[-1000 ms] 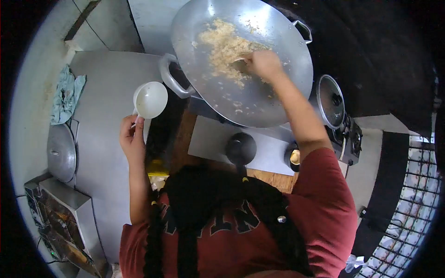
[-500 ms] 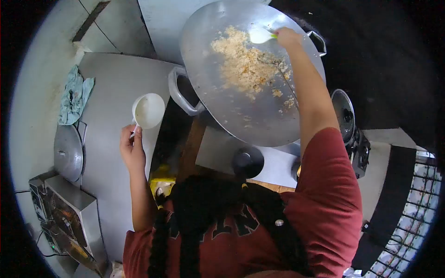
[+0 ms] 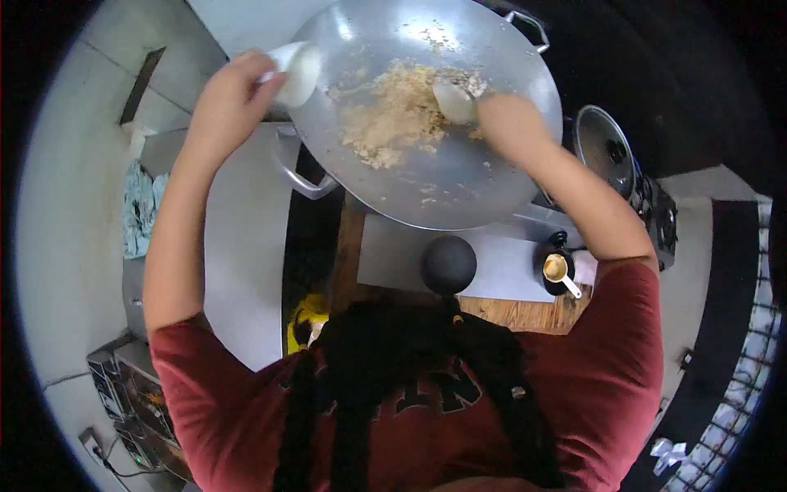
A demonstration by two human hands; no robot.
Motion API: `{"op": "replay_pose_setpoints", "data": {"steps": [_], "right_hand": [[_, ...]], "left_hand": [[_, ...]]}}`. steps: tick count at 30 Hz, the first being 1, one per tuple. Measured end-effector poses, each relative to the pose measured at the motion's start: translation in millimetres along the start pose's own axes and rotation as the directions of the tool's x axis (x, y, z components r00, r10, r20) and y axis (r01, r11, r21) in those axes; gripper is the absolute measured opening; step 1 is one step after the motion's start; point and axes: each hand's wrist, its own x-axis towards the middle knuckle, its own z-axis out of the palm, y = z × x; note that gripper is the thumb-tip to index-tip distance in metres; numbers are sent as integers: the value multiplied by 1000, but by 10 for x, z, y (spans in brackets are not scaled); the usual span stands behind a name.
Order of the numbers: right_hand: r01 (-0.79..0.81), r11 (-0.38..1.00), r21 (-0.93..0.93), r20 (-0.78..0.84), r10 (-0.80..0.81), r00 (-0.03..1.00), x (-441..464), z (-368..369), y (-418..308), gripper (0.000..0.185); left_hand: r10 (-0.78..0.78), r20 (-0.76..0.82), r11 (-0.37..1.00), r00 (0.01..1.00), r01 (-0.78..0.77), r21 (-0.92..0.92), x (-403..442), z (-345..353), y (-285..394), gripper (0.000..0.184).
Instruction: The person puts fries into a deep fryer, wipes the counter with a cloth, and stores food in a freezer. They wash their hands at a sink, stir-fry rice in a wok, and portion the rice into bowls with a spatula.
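Lying loose in a wide silver wok (image 3: 467, 201), a heap of pale golden grains (image 3: 389, 119), much like cooked rice, spreads across the pan's middle. It looks crumbly and uneven, cream in places and browner in others, with stray bits scattered over the bare metal around it; part of it is blurred.

From where I stand, the person's left hand (image 3: 235, 100) is at the wok's upper left rim, its grip pinched around the short handle of a white cup (image 3: 300, 75). The cup is tilted, its mouth toward the pan; I cannot make out what is inside.

The right hand (image 3: 515, 127) reaches over the wok, its grip curled closed at the base of a broad white paddle (image 3: 454, 102). The blade overlaps the right side of the heap, though blur hides just where they meet.

Below the wok sits a round black pan (image 3: 449, 264). A white-handled scoop (image 3: 557, 268) rests on a dark container near the right elbow. A grey desk (image 3: 246, 262) stretches along the left.
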Motion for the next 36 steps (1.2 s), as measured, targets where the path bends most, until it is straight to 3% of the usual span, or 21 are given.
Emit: {"op": "replay_pose_setpoints", "data": {"steps": [2,3,5,8,11,12,14,18,20,21,23,24,26,27,29,30,32,33,34,36], "right_hand": [[-19,1000,3,-15,19,1000,-252,153,-7,14],[-21,1000,5,33,21,999,-298,354,-3,14],[-45,999,10,78,44,996,-348,436,78,14],[-103,991,84,-5,103,995,-253,451,286,17],[-160,987,-8,34,160,987,-37,692,621,18],[-204,979,-8,-34,204,978,1,779,739,18],[-246,969,-3,-101,244,964,16,821,861,18],[-231,973,-18,-105,228,968,-73,849,980,17],[-266,964,31,-149,267,952,-122,885,1001,16],[-259,965,32,-153,260,953,-152,894,1006,16],[-258,963,78,-185,269,945,-229,954,1005,16],[-250,965,79,-191,261,946,-259,1004,1015,16],[-260,960,105,-194,277,941,-288,1110,1008,19],[-255,961,103,-202,271,941,-275,1156,967,19],[-281,958,59,-88,285,955,-270,1156,880,22],[-282,958,59,-97,286,953,-250,1150,848,22],[-348,933,96,-23,352,936,-166,1044,726,23],[-317,939,133,-11,321,947,-120,1035,698,23],[-320,938,132,-15,325,946,-46,1034,645,23],[-399,881,254,27,406,914,140,1044,550,25]], "left_hand": [[131,157,982,979,-149,112,333,332,-18,16],[152,159,980,975,-170,104,453,515,-16,16],[258,303,887,918,-349,303,668,853,15,15],[243,409,823,880,-410,392,971,1217,69,15],[344,411,757,844,-508,411,1179,1413,-1,18],[344,415,753,842,-512,413,1248,1445,-15,18],[148,465,779,873,-393,489,1333,1488,10,18],[240,382,837,892,-390,384,1280,1297,-97,21],[176,234,929,956,-240,283,1222,1153,-111,28],[169,231,929,958,-233,288,1179,1066,-123,28],[83,22,996,996,-83,20,1065,877,-123,37],[76,18,997,997,-77,26,995,786,-115,37],[-261,135,916,956,289,-277,855,592,-40,41],[-264,126,917,956,290,-275,809,546,-73,41],[-193,78,979,978,197,-48,714,502,-159,40],[-190,70,980,979,193,-44,678,528,-177,40],[15,172,973,985,-54,225,655,553,-23,36],[-50,307,959,950,-40,280,696,573,117,30],[-46,305,959,951,-44,281,731,680,106,30],[65,318,897,946,-195,396,860,1067,-16,26]]}}
